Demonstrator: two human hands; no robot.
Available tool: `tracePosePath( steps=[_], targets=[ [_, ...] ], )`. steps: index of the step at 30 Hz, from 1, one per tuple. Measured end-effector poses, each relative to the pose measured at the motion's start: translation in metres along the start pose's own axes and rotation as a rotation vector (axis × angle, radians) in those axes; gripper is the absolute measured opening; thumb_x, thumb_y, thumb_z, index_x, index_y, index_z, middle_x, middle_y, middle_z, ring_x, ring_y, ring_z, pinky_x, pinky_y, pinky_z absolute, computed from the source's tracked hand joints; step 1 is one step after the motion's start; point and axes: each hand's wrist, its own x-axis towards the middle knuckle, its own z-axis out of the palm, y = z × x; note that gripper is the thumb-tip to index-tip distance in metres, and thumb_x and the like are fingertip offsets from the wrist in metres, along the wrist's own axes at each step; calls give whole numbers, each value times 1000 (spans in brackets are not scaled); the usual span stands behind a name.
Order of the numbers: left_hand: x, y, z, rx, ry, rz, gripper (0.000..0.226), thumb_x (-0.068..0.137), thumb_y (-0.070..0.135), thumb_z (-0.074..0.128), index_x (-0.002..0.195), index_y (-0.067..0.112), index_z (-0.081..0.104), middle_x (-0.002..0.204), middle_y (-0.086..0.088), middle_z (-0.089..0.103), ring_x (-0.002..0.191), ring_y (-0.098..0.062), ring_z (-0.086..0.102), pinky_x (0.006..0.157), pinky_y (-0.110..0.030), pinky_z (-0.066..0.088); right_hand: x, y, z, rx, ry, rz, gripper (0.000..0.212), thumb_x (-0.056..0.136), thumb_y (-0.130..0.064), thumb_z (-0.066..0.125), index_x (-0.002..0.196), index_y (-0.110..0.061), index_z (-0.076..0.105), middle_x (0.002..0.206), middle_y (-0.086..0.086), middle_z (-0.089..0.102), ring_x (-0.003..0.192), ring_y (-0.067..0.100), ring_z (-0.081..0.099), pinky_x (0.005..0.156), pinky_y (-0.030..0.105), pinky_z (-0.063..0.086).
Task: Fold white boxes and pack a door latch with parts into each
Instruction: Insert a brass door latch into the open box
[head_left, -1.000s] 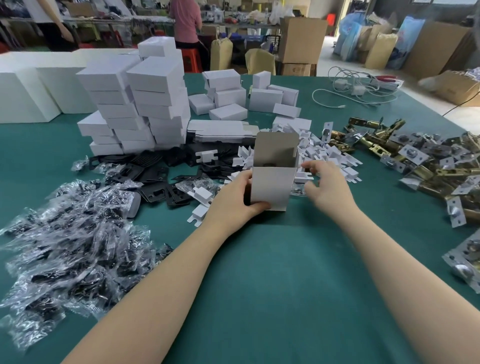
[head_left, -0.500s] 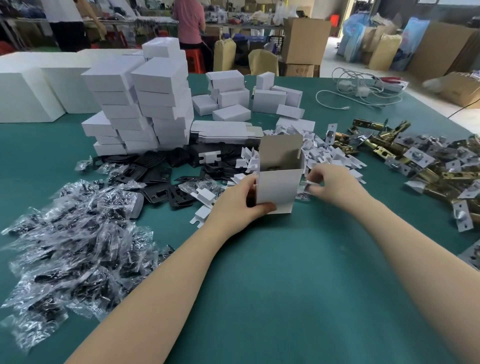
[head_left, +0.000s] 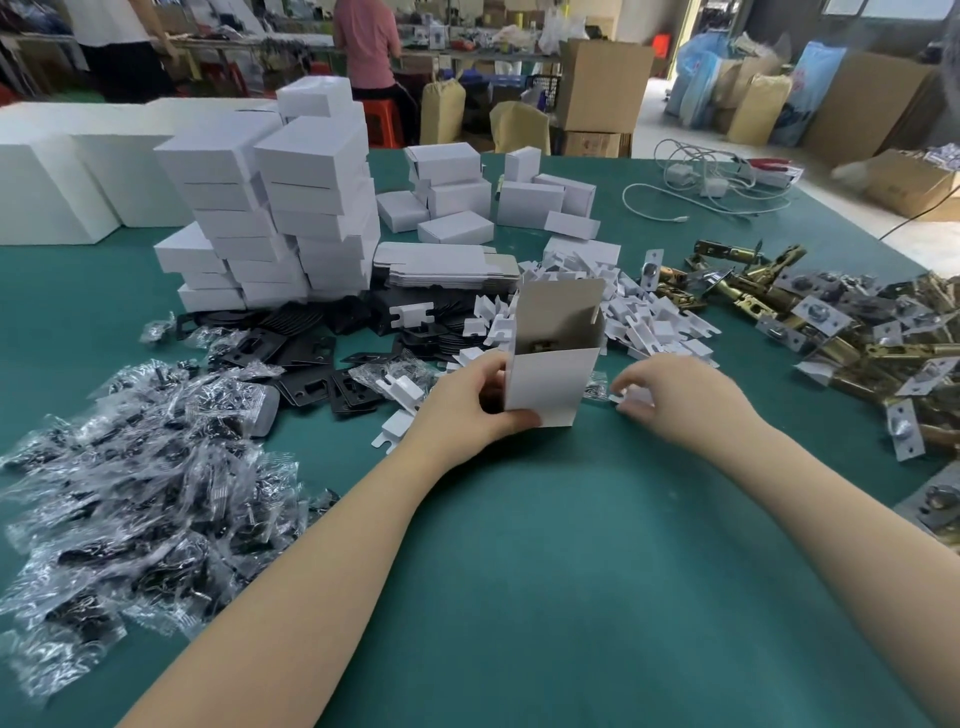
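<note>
gripping upright open white box (head_left: 548, 387) in left hand (head_left: 467, 402) | right hand (head_left: 680, 400) pinching white card insert (head_left: 631, 397)

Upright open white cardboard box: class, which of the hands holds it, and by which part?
The left hand grips the upright open white cardboard box at its lower left corner, thumb across the front bottom edge.

A green-covered table (head_left: 545, 597) fills the foreground. Beyond its far edge stand brown cardboard cartons (head_left: 602, 85), a red stool (head_left: 382, 122) and daylight from a doorway (head_left: 670, 41).
</note>
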Motion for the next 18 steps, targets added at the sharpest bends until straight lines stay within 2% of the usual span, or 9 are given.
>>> tracePosePath(
  steps=[2,4,6,8,9,11,13,16,18],
  targets=[
    [1,-1,0,-15,-5,3,49,70,31,82,101,60,57,99,24,70,91,3,68,86,-24,53,0,-1,-8,210,204,26,30,92,-24,63,121,-26,66,112,5,66,100,23,58,83,33,47],
    [0,-1,0,-14,-9,1,51,71,28,83,103,58,57,99,24,70,92,4,67,86,-27,53,-3,-11,-21,543,473,17,35,89,-18,67,123,-25,63,100,2,64,83,18,58,78,31,48],
    [0,-2,0,-15,-9,-2,51,69,30,82,105,56,57,99,23,70,92,4,67,87,-29,53,-9,-27,-37,845,701,-96,35,89,-15,69,120,-26,59,96,0,61,79,14,61,76,25,51],
    [0,-1,1,-13,-5,-5,50,67,35,80,107,54,58,100,21,71,94,2,67,89,-33,54,-16,-40,-49,934,829,-234,28,90,-14,69,114,-23,57,100,4,62,84,12,67,78,22,52],
    [0,0,1,-13,-4,-8,50,66,37,79,108,55,58,100,19,71,94,1,67,90,-35,54,-18,-45,-53,898,846,-300,26,90,-15,69,112,-22,58,102,5,64,86,11,67,79,22,52],
    [-1,1,1,-10,-2,-10,50,65,38,78,108,56,58,100,18,71,94,0,67,91,-38,54,-19,-51,-56,776,813,-386,23,89,-16,71,108,-21,61,100,-6,63,86,11,65,78,23,51],
    [-1,2,0,-4,-5,-11,50,66,39,78,109,56,58,100,19,71,94,0,67,92,-39,54,-17,-54,-51,698,745,-393,19,87,-14,72,104,-16,64,97,-14,61,84,14,61,77,25,50],
    [-2,4,0,-11,-4,-13,49,65,39,78,106,58,58,99,19,71,93,0,68,91,-40,55,-14,-55,-42,661,666,-348,18,86,-12,74,102,-11,66,93,-11,62,84,15,60,78,28,48],
    [-3,6,0,-17,-1,-17,50,66,37,78,105,61,56,99,20,71,93,-1,68,91,-40,55,-13,-54,-37,578,682,-331,17,85,-11,74,101,-11,67,94,-10,62,87,13,57,82,27,46]
  ],
)
